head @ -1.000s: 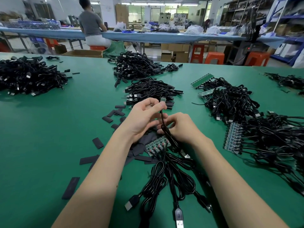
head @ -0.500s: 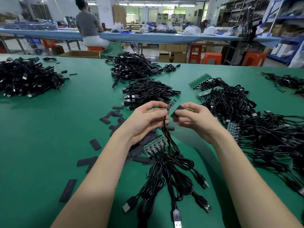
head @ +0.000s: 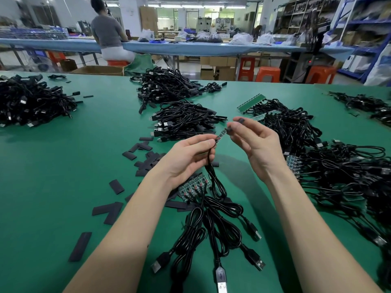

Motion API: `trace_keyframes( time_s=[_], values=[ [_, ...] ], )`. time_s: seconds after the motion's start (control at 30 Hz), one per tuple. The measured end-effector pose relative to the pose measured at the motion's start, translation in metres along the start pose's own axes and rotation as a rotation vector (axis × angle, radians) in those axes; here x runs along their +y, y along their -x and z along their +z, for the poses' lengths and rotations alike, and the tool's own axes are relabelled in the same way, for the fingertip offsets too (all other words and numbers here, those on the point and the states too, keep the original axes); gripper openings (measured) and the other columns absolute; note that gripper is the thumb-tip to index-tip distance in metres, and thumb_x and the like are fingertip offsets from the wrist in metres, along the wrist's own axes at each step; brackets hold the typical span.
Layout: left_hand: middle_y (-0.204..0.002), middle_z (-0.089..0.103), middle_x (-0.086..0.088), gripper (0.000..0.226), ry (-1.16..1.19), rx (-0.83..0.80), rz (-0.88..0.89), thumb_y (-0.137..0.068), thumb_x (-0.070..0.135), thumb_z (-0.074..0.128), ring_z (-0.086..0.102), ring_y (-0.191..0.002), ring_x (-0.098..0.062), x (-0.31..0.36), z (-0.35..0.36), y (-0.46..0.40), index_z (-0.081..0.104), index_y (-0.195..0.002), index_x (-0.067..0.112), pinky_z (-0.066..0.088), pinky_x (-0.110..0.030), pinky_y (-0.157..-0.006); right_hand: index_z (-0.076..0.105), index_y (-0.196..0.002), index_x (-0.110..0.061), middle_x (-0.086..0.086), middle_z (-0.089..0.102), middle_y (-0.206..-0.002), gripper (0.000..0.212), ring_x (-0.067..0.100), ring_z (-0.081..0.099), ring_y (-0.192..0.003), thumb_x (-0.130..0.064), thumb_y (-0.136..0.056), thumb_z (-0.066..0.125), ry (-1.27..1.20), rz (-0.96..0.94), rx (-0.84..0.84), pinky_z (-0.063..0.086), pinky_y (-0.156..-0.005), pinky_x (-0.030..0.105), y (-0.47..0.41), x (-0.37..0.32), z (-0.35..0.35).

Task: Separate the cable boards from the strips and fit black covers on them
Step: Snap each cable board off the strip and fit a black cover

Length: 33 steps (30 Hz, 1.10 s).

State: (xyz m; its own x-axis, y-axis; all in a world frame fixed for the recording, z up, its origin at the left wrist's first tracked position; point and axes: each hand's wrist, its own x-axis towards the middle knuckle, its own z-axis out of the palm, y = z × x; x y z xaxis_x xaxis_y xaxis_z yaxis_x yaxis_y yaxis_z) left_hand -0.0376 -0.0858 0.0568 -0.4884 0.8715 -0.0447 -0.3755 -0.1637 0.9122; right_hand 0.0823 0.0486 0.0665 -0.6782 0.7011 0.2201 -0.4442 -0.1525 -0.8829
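- The left hand (head: 188, 157) pinched a small cable board (head: 221, 135) between thumb and fingertips, at the end where its black cable (head: 213, 176) joined, and held it above the table.
- The board pointed up and to the right, toward the other hand.
- The right hand (head: 257, 144) pinched a black cover (head: 230, 129) with curled fingers, the cover touching the free tip of the board; whether it was already partly over the board could not be told.
- The held cable hung from the left hand into a bundle of black USB cables (head: 218, 229) lying between the forearms, plugs pointing toward the wearer.
- A green strip of boards (head: 193, 187), cables attached, lay on the table just under the left wrist.
- Loose flat black covers (head: 143, 148) were scattered on the green table (head: 53, 176) to the left of the hands and partly beneath the left hand.
- A pile of cables with covers fitted (head: 186, 121) lay just beyond the hands, a larger heap (head: 167, 87) behind it.
- To the right, tangled cables on strips (head: 296, 125) spread toward the table edge, with a bare green strip (head: 250, 103) near their far end.
- Another cable heap (head: 31, 102) sat at the far left.
- A person in a grey top (head: 108, 34) sat at a blue bench (head: 190, 48) in the background, back turned.
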Motion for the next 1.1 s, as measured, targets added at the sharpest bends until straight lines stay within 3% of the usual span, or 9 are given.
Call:
trace_keyframes(
  time_s=[0.47, 0.7, 0.8, 0.93, 1.1],
  values=[
    [-0.076, 0.069, -0.003, 0.014, 0.018, -0.001, -0.012, -0.094, 0.001, 0.063, 0.066, -0.069, -0.009, 0.000, 0.001, -0.002, 0.072, -0.104, 0.005, 0.058, -0.020, -0.072, 0.080, -0.081, -0.014, 0.008, 0.077, -0.080, 0.015, 0.017, 0.073, -0.078, 0.002, -0.079, 0.080, 0.090, -0.182, 0.057, 0.058, -0.079, 0.027, 0.000, 0.002, 0.003],
    [-0.075, 0.069, -0.002, 0.015, -0.167, -0.014, 0.037, -0.093, 0.004, 0.065, 0.066, -0.068, -0.011, 0.006, -0.008, 0.002, 0.077, -0.096, 0.012, 0.058, -0.019, -0.077, 0.080, -0.081, -0.012, 0.007, 0.076, -0.078, 0.013, 0.016, 0.072, -0.076, -0.011, -0.068, 0.084, 0.103, -0.053, -0.072, 0.058, -0.081, 0.025, 0.002, -0.006, -0.003],
    [-0.076, 0.069, -0.002, 0.017, -0.174, -0.019, 0.047, -0.093, 0.005, 0.065, 0.066, -0.069, -0.011, 0.005, -0.008, 0.001, 0.080, -0.092, 0.014, 0.056, -0.020, -0.079, 0.081, -0.081, -0.014, 0.006, 0.075, -0.076, 0.012, 0.016, 0.071, -0.075, -0.012, -0.070, 0.084, 0.130, -0.083, -0.080, 0.057, -0.081, 0.026, 0.002, -0.006, -0.003],
    [-0.075, 0.069, 0.000, 0.022, -0.191, -0.023, 0.036, -0.094, 0.008, 0.064, 0.066, -0.070, -0.009, 0.004, -0.010, 0.002, 0.083, -0.088, 0.020, 0.055, -0.019, -0.082, 0.080, -0.081, -0.014, 0.009, 0.076, -0.080, 0.014, 0.016, 0.072, -0.076, -0.014, -0.067, 0.084, 0.115, 0.021, -0.173, 0.057, -0.080, 0.023, 0.003, -0.009, -0.005],
    [-0.074, 0.069, -0.003, 0.014, -0.170, -0.009, 0.054, -0.093, 0.004, 0.065, 0.066, -0.068, -0.011, 0.003, -0.009, 0.002, 0.077, -0.095, 0.011, 0.057, -0.019, -0.074, 0.080, -0.081, -0.014, 0.011, 0.076, -0.079, 0.015, 0.017, 0.072, -0.076, -0.014, -0.066, 0.084, 0.178, 0.032, -0.194, 0.058, -0.079, 0.025, 0.002, -0.017, -0.008]
  ],
)
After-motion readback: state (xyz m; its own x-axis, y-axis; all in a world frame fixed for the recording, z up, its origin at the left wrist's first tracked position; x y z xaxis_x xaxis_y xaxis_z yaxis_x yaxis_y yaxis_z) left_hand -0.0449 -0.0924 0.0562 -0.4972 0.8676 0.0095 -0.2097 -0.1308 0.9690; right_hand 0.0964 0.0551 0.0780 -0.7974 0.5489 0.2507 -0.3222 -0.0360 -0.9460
